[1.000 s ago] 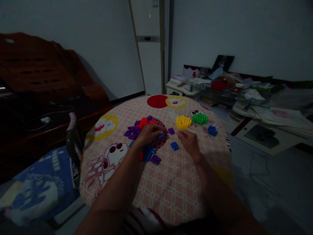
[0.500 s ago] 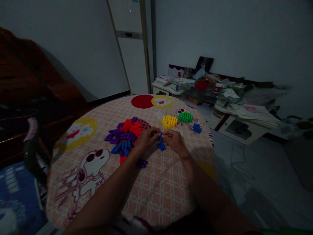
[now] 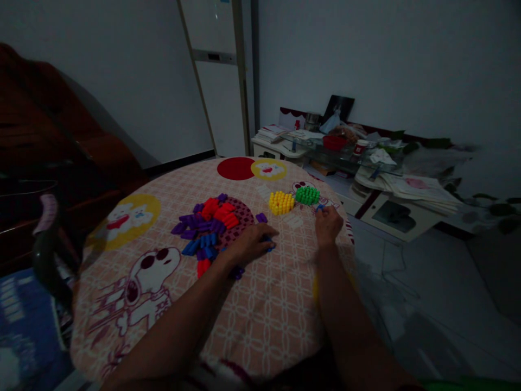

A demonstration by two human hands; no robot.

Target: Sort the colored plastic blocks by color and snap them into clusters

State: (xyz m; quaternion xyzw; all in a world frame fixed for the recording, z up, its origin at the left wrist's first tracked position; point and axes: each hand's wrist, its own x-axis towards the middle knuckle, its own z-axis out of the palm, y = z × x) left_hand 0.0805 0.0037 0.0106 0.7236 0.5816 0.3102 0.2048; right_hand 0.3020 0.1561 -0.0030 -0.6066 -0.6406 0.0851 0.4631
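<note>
My left hand (image 3: 254,243) lies low over the tablecloth, fingers stretched to the right and apart from the thumb, with small blue plastic pieces (image 3: 269,247) partly hidden beneath them. Farther right, my right hand (image 3: 329,224) is closed in a pinch at a blue plastic piece (image 3: 320,207); the fingers cover most of the blue cluster there. Just beyond it stand a green cluster (image 3: 307,195) and a yellow cluster (image 3: 281,203) of knobbly pieces. Left of my left hand is a loose pile of purple pieces (image 3: 189,225), red pieces (image 3: 228,217) and blue pieces (image 3: 207,241).
A patterned cloth covers the round table (image 3: 260,326). The pile lies partly on a dark red perforated disc (image 3: 246,214). A cluttered low cabinet (image 3: 401,212) with papers and a red bowl (image 3: 334,142) stands behind. At left are a wooden bench (image 3: 69,136) and a curved handle (image 3: 49,217).
My hands have parted. The right one moved right to the blue cluster; the left one lowered onto the blue pieces. A purple piece beyond my left hand now shows.
</note>
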